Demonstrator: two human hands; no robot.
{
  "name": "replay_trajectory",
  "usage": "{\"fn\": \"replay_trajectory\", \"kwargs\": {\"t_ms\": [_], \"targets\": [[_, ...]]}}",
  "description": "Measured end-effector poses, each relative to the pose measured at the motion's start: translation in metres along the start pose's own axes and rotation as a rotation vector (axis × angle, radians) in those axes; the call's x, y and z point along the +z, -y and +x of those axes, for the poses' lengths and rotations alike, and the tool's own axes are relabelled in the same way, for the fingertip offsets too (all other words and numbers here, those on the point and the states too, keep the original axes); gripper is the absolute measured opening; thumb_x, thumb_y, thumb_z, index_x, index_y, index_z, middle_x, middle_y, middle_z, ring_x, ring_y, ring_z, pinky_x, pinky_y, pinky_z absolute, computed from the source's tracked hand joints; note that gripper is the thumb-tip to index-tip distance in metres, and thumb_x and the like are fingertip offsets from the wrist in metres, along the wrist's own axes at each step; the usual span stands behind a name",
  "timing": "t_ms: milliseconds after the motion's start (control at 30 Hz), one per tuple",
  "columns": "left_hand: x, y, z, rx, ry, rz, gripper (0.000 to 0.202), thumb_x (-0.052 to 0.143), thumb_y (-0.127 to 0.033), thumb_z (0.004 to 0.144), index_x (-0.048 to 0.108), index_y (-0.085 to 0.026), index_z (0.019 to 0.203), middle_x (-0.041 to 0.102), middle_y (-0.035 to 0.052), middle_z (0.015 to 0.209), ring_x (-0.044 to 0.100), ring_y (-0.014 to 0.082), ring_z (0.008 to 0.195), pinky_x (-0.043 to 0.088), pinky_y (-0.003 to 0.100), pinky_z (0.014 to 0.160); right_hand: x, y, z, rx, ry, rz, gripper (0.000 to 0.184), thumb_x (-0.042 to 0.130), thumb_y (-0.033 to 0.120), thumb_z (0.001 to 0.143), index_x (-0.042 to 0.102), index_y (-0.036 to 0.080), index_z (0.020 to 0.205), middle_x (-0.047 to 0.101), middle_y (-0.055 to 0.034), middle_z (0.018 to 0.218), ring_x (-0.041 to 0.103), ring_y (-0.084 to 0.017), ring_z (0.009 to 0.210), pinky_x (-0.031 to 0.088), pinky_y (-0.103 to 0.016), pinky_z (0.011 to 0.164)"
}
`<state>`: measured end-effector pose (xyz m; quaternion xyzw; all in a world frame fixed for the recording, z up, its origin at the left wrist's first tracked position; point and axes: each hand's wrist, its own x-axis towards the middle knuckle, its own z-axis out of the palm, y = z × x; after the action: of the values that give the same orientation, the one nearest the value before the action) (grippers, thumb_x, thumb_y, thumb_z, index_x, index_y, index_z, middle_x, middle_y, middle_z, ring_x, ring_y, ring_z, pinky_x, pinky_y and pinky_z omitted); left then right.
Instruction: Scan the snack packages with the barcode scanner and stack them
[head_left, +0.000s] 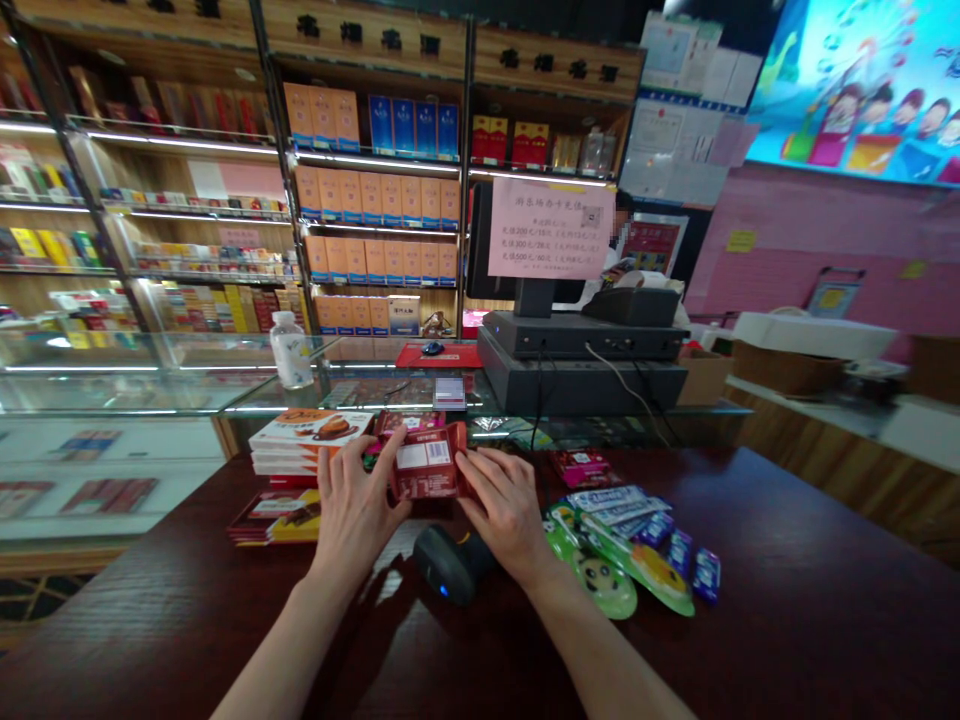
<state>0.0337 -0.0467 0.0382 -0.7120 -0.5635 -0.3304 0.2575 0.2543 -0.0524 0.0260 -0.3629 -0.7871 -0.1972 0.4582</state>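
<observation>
A red snack packet with a white barcode label is held up between both hands above the dark counter. My left hand has its index finger and thumb at the packet's left edge, the other fingers spread toward the boxes. Fingers of my right hand pinch the packet's right edge. Just below the packet lies a black barcode scanner with a blue light, close to my right hand. Behind the packet is another dark pink packet, partly covered. A stack of white biscuit boxes stands beside my left hand.
Red and yellow packs lie left. Right are green panda-shaped packs, white-blue sticks, small purple packets and a pink packet. Behind stand a cash register, a bottle and a glass counter.
</observation>
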Motion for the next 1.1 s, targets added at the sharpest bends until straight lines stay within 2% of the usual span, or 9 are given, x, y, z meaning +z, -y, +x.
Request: {"fn": "replay_trajectory", "kwargs": {"t_ms": [100,167,300,533,767,967,1100], "targets": [[0.001,0.001,0.0,0.047,0.01,-0.052,0.081,0.067,-0.022,0.077,0.037,-0.024,0.151,0.034,0.0152,0.155,0.03,0.0372,0.145,0.016,0.061,0.121,0.003,-0.003,-0.002,0.02,0.011,-0.002,0.058,0.061,0.018,0.093,0.045,0.024,0.149,0.066,-0.0077,0.132,0.054,-0.026,0.123,0.039,-0.044,0.102],[0.003,0.002,-0.001,0.09,0.041,-0.088,0.083,0.064,-0.02,0.078,0.031,-0.022,0.153,0.035,0.0128,0.159,0.023,0.0341,0.15,0.008,0.06,0.123,0.005,-0.004,-0.003,0.034,0.022,0.001,0.058,0.062,0.018,0.093,0.045,0.024,0.148,0.065,-0.008,0.133,0.054,-0.026,0.124,0.039,-0.044,0.102],[0.007,0.004,-0.001,0.128,0.065,-0.131,0.084,0.061,-0.018,0.079,0.026,-0.021,0.155,0.046,0.0104,0.154,0.029,0.0298,0.149,-0.002,0.059,0.124,0.008,-0.007,-0.005,0.049,0.034,0.008,0.057,0.062,0.019,0.093,0.046,0.023,0.148,0.064,-0.0082,0.134,0.053,-0.026,0.124,0.038,-0.043,0.103],[0.008,0.006,-0.002,0.158,0.027,-0.145,0.08,0.062,-0.022,0.08,0.03,-0.02,0.153,0.051,0.0121,0.148,0.037,0.0305,0.145,0.0,0.059,0.124,0.005,-0.011,-0.005,0.092,0.07,0.013,0.054,0.06,0.016,0.093,0.048,0.024,0.145,0.062,-0.0072,0.137,0.052,-0.025,0.125,0.038,-0.043,0.104],[0.01,0.009,-0.001,0.153,-0.02,-0.128,0.078,0.063,-0.023,0.08,0.031,-0.019,0.152,0.052,0.0133,0.146,0.039,0.0319,0.143,0.002,0.059,0.124,0.0,-0.026,-0.005,0.121,0.092,-0.011,0.043,0.055,0.012,0.095,0.059,0.027,0.134,0.069,-0.0031,0.127,0.054,-0.022,0.12,0.038,-0.041,0.103],[0.012,0.011,-0.002,0.121,-0.039,-0.134,0.082,0.062,-0.022,0.079,0.029,-0.019,0.154,0.053,0.0145,0.144,0.041,0.0329,0.141,0.005,0.06,0.124,-0.01,-0.056,-0.01,0.324,0.061,-0.118,0.038,0.05,0.011,0.093,0.066,0.024,0.125,0.072,-0.006,0.118,0.057,-0.025,0.115,0.042,-0.042,0.096],[0.012,0.011,-0.002,0.12,-0.03,-0.142,0.082,0.061,-0.022,0.08,0.027,-0.02,0.154,0.052,0.0141,0.145,0.04,0.0333,0.142,0.004,0.06,0.124,-0.019,-0.072,-0.013,0.455,0.16,-0.128,0.035,0.053,0.011,0.09,0.07,0.025,0.117,0.074,-0.006,0.116,0.059,-0.026,0.112,0.042,-0.045,0.097]]}}
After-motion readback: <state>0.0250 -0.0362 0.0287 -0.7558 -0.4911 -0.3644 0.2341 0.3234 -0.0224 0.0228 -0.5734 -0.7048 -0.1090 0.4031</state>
